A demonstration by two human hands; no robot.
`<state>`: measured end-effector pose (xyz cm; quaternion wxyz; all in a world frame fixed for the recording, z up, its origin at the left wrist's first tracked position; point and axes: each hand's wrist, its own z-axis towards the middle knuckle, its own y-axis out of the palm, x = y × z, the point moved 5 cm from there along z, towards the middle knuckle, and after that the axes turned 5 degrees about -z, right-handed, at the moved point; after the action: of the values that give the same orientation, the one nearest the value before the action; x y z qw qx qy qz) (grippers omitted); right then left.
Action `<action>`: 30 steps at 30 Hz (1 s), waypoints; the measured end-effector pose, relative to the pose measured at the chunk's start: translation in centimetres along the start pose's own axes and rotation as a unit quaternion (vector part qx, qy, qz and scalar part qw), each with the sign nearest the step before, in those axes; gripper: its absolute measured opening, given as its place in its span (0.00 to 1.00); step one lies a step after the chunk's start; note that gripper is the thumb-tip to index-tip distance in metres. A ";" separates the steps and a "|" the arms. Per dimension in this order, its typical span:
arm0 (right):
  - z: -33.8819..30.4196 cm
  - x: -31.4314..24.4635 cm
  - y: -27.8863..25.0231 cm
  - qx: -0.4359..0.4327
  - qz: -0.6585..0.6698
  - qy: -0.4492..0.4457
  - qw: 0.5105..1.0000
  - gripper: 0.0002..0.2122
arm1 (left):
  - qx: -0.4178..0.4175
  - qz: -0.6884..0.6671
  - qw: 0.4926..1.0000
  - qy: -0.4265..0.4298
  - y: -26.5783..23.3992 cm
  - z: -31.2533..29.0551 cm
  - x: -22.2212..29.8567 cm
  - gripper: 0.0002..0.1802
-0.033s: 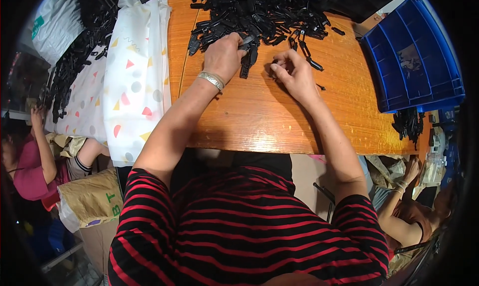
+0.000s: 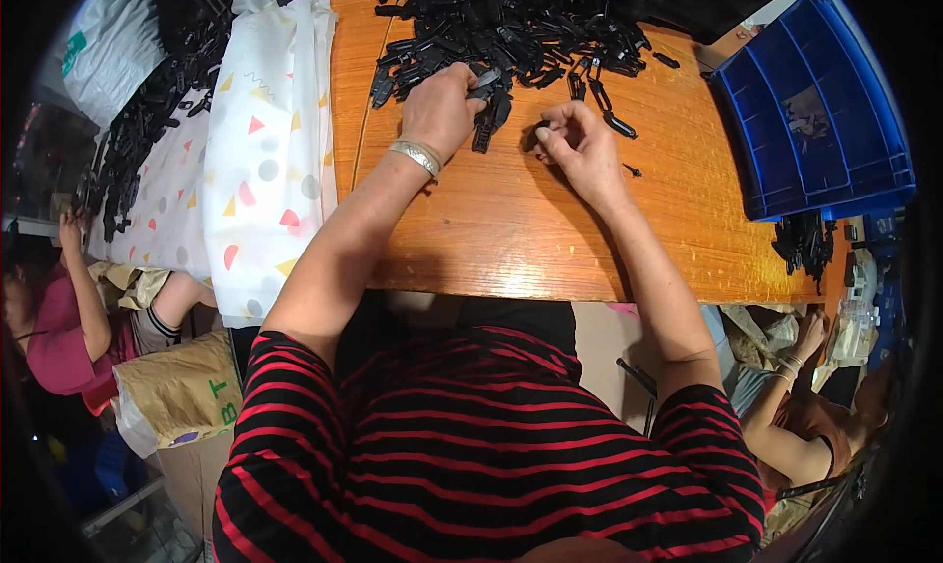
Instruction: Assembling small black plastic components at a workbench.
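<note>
Many small, black plastic parts lie heaped at twelve o'clock on the orange-brown wooden desk. Toward eleven, the left hand grips an elongated grey-black piece at the heap's near edge; at one, the right hand pinches a small dark piece, its shape unclear. The step appears to be handling pieces singly; the next move seems to call for careful fingertip control.
</note>
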<state>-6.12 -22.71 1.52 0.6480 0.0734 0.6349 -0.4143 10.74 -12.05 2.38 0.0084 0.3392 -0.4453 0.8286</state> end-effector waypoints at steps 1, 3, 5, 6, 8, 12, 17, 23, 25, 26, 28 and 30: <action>-0.4 0.3 0.1 -0.001 0.000 0.000 1.000 0.10 | -0.001 -0.015 1.000 -0.012 0.0 0.0 -0.3 0.13; -1.9 0.4 -0.1 0.009 -0.122 0.003 0.992 0.12 | -0.020 -0.030 0.998 -0.043 0.0 0.2 -0.8 0.13; -3.0 -1.0 -0.2 0.006 -0.203 -0.007 0.979 0.13 | -0.040 -0.047 0.995 -0.074 -0.2 0.1 -0.7 0.13; -3.3 -1.5 0.0 0.011 -0.261 -0.051 0.964 0.12 | -0.060 -0.042 0.993 -0.089 -0.2 0.0 -0.7 0.12; -3.5 -2.0 0.3 -0.002 -0.334 -0.079 0.939 0.11 | -0.077 -0.037 0.991 -0.101 -0.2 -0.2 -0.7 0.12; -3.2 -2.2 0.9 -0.073 -0.448 -0.034 0.891 0.11 | -0.046 -0.126 0.987 -0.091 -1.2 -1.4 -0.6 0.09; -3.4 -3.5 0.6 -0.024 -0.252 -0.025 0.967 0.10 | -0.001 -0.544 0.826 -0.149 -1.4 -4.4 0.3 0.11; -3.9 -6.1 2.1 0.083 0.058 -0.042 0.994 0.08 | -0.067 -0.619 0.764 -0.171 -1.5 -6.8 2.0 0.16; -4.0 -6.3 2.6 0.082 0.025 -0.050 0.995 0.09 | -0.065 -0.629 0.758 -0.162 -1.5 -7.0 2.1 0.16; -4.0 -6.2 2.8 0.077 -0.003 -0.069 0.995 0.10 | -0.063 -0.638 0.752 -0.153 -1.5 -7.0 2.2 0.16; -4.1 -6.2 3.1 0.077 0.005 -0.077 0.994 0.10 | -0.058 -0.637 0.756 -0.140 -1.6 -7.1 2.1 0.16; -4.3 -6.3 3.3 0.076 0.013 -0.083 0.994 0.10 | -0.053 -0.636 0.759 -0.128 -1.6 -7.2 1.9 0.16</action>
<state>-6.38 -15.11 4.88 0.6964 0.0959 0.5442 -0.4579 5.76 -6.25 1.98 0.4945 0.6461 -0.1669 0.5569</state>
